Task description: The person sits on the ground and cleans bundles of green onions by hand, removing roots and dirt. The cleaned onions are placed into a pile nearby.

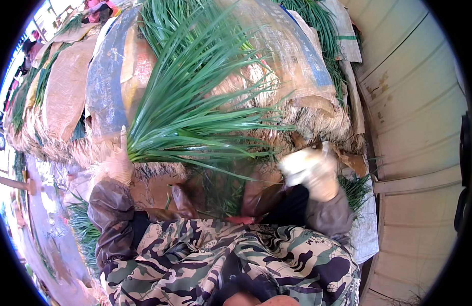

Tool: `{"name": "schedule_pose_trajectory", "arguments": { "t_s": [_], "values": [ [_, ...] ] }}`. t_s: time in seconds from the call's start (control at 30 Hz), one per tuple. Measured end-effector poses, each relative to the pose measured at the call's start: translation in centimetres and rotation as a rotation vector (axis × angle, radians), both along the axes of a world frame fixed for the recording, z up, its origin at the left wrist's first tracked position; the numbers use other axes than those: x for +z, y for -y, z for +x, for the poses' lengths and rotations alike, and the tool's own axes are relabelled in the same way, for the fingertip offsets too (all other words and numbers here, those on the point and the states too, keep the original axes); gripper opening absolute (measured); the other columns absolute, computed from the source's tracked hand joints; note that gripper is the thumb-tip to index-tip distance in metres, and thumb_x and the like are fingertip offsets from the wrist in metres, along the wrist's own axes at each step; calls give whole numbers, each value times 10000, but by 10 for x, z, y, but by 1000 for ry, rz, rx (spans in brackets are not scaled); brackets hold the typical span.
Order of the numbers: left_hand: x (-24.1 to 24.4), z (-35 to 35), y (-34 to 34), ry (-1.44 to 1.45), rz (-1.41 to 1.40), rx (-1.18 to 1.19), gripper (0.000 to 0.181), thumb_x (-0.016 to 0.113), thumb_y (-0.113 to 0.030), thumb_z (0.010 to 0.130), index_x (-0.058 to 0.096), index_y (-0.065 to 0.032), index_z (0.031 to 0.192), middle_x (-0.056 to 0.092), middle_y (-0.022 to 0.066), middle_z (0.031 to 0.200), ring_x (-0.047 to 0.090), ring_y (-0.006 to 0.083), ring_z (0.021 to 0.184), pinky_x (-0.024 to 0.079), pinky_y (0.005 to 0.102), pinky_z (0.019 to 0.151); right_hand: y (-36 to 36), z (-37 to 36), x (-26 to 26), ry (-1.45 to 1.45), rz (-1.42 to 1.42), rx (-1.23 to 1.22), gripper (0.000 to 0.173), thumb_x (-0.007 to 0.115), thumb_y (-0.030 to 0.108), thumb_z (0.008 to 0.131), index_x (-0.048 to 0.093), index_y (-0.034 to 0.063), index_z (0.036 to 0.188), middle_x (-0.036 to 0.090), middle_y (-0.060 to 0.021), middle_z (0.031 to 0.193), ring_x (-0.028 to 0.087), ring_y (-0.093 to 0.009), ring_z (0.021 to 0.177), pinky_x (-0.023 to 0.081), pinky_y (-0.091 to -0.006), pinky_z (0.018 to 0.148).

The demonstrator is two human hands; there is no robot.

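My left hand, in a pale glove and brown sleeve cover, grips the base of a bunch of green onions or chives. The long leaves fan up and to the right across the view. The roots are hidden by the hand. My right hand, also gloved, is raised at the right, apart from the bunch. Motion blurs it, so its fingers cannot be made out. Beyond both hands stands a large stack of similar greens, with pale stringy roots facing me.
Woven plastic sacks cover parts of the stack. A panelled wall runs along the right. Loose greens lie left of me, and more lie on a white sheet at right. People are at the far left.
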State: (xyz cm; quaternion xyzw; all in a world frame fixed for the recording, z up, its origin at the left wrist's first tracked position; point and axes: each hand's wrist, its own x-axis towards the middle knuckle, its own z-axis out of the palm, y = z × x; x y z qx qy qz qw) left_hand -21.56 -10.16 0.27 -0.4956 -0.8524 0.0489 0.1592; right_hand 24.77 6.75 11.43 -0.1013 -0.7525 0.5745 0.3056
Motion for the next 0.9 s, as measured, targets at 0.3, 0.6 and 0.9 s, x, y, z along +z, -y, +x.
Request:
{"name": "schedule_pose_trajectory", "arguments": {
  "t_s": [0.3, 0.6, 0.9],
  "values": [
    [0, 2, -3, 214, -28, 80, 979, 709, -145, 717, 81, -218, 1465, 635, 204, 880, 612, 375, 685, 478, 452, 586, 52, -25, -34, 128, 246, -138, 274, 646, 86, 785, 643, 80, 1059, 643, -97, 954, 631, -240, 880, 521, -308, 758],
    [-8, -7, -4, 240, -28, 93, 988, 704, -264, 719, 56, -267, 1464, 545, 296, 1047, 619, 361, 667, 492, 452, 613, 5, -96, -75, 574, 937, -625, 290, 559, 167, 818, 565, 88, 1097, 590, -90, 888, 597, -301, 693, 494, -393, 594],
    [13, 10, -3, 176, -21, 79, 984, 714, -247, 706, 81, -288, 1458, 618, 214, 768, 620, 356, 629, 488, 462, 550, -39, -51, -42, -416, -555, -729, 178, 530, 184, 903, 599, 21, 919, 536, 3, 694, 440, -60, 550, 339, -194, 467]
  ]
}}
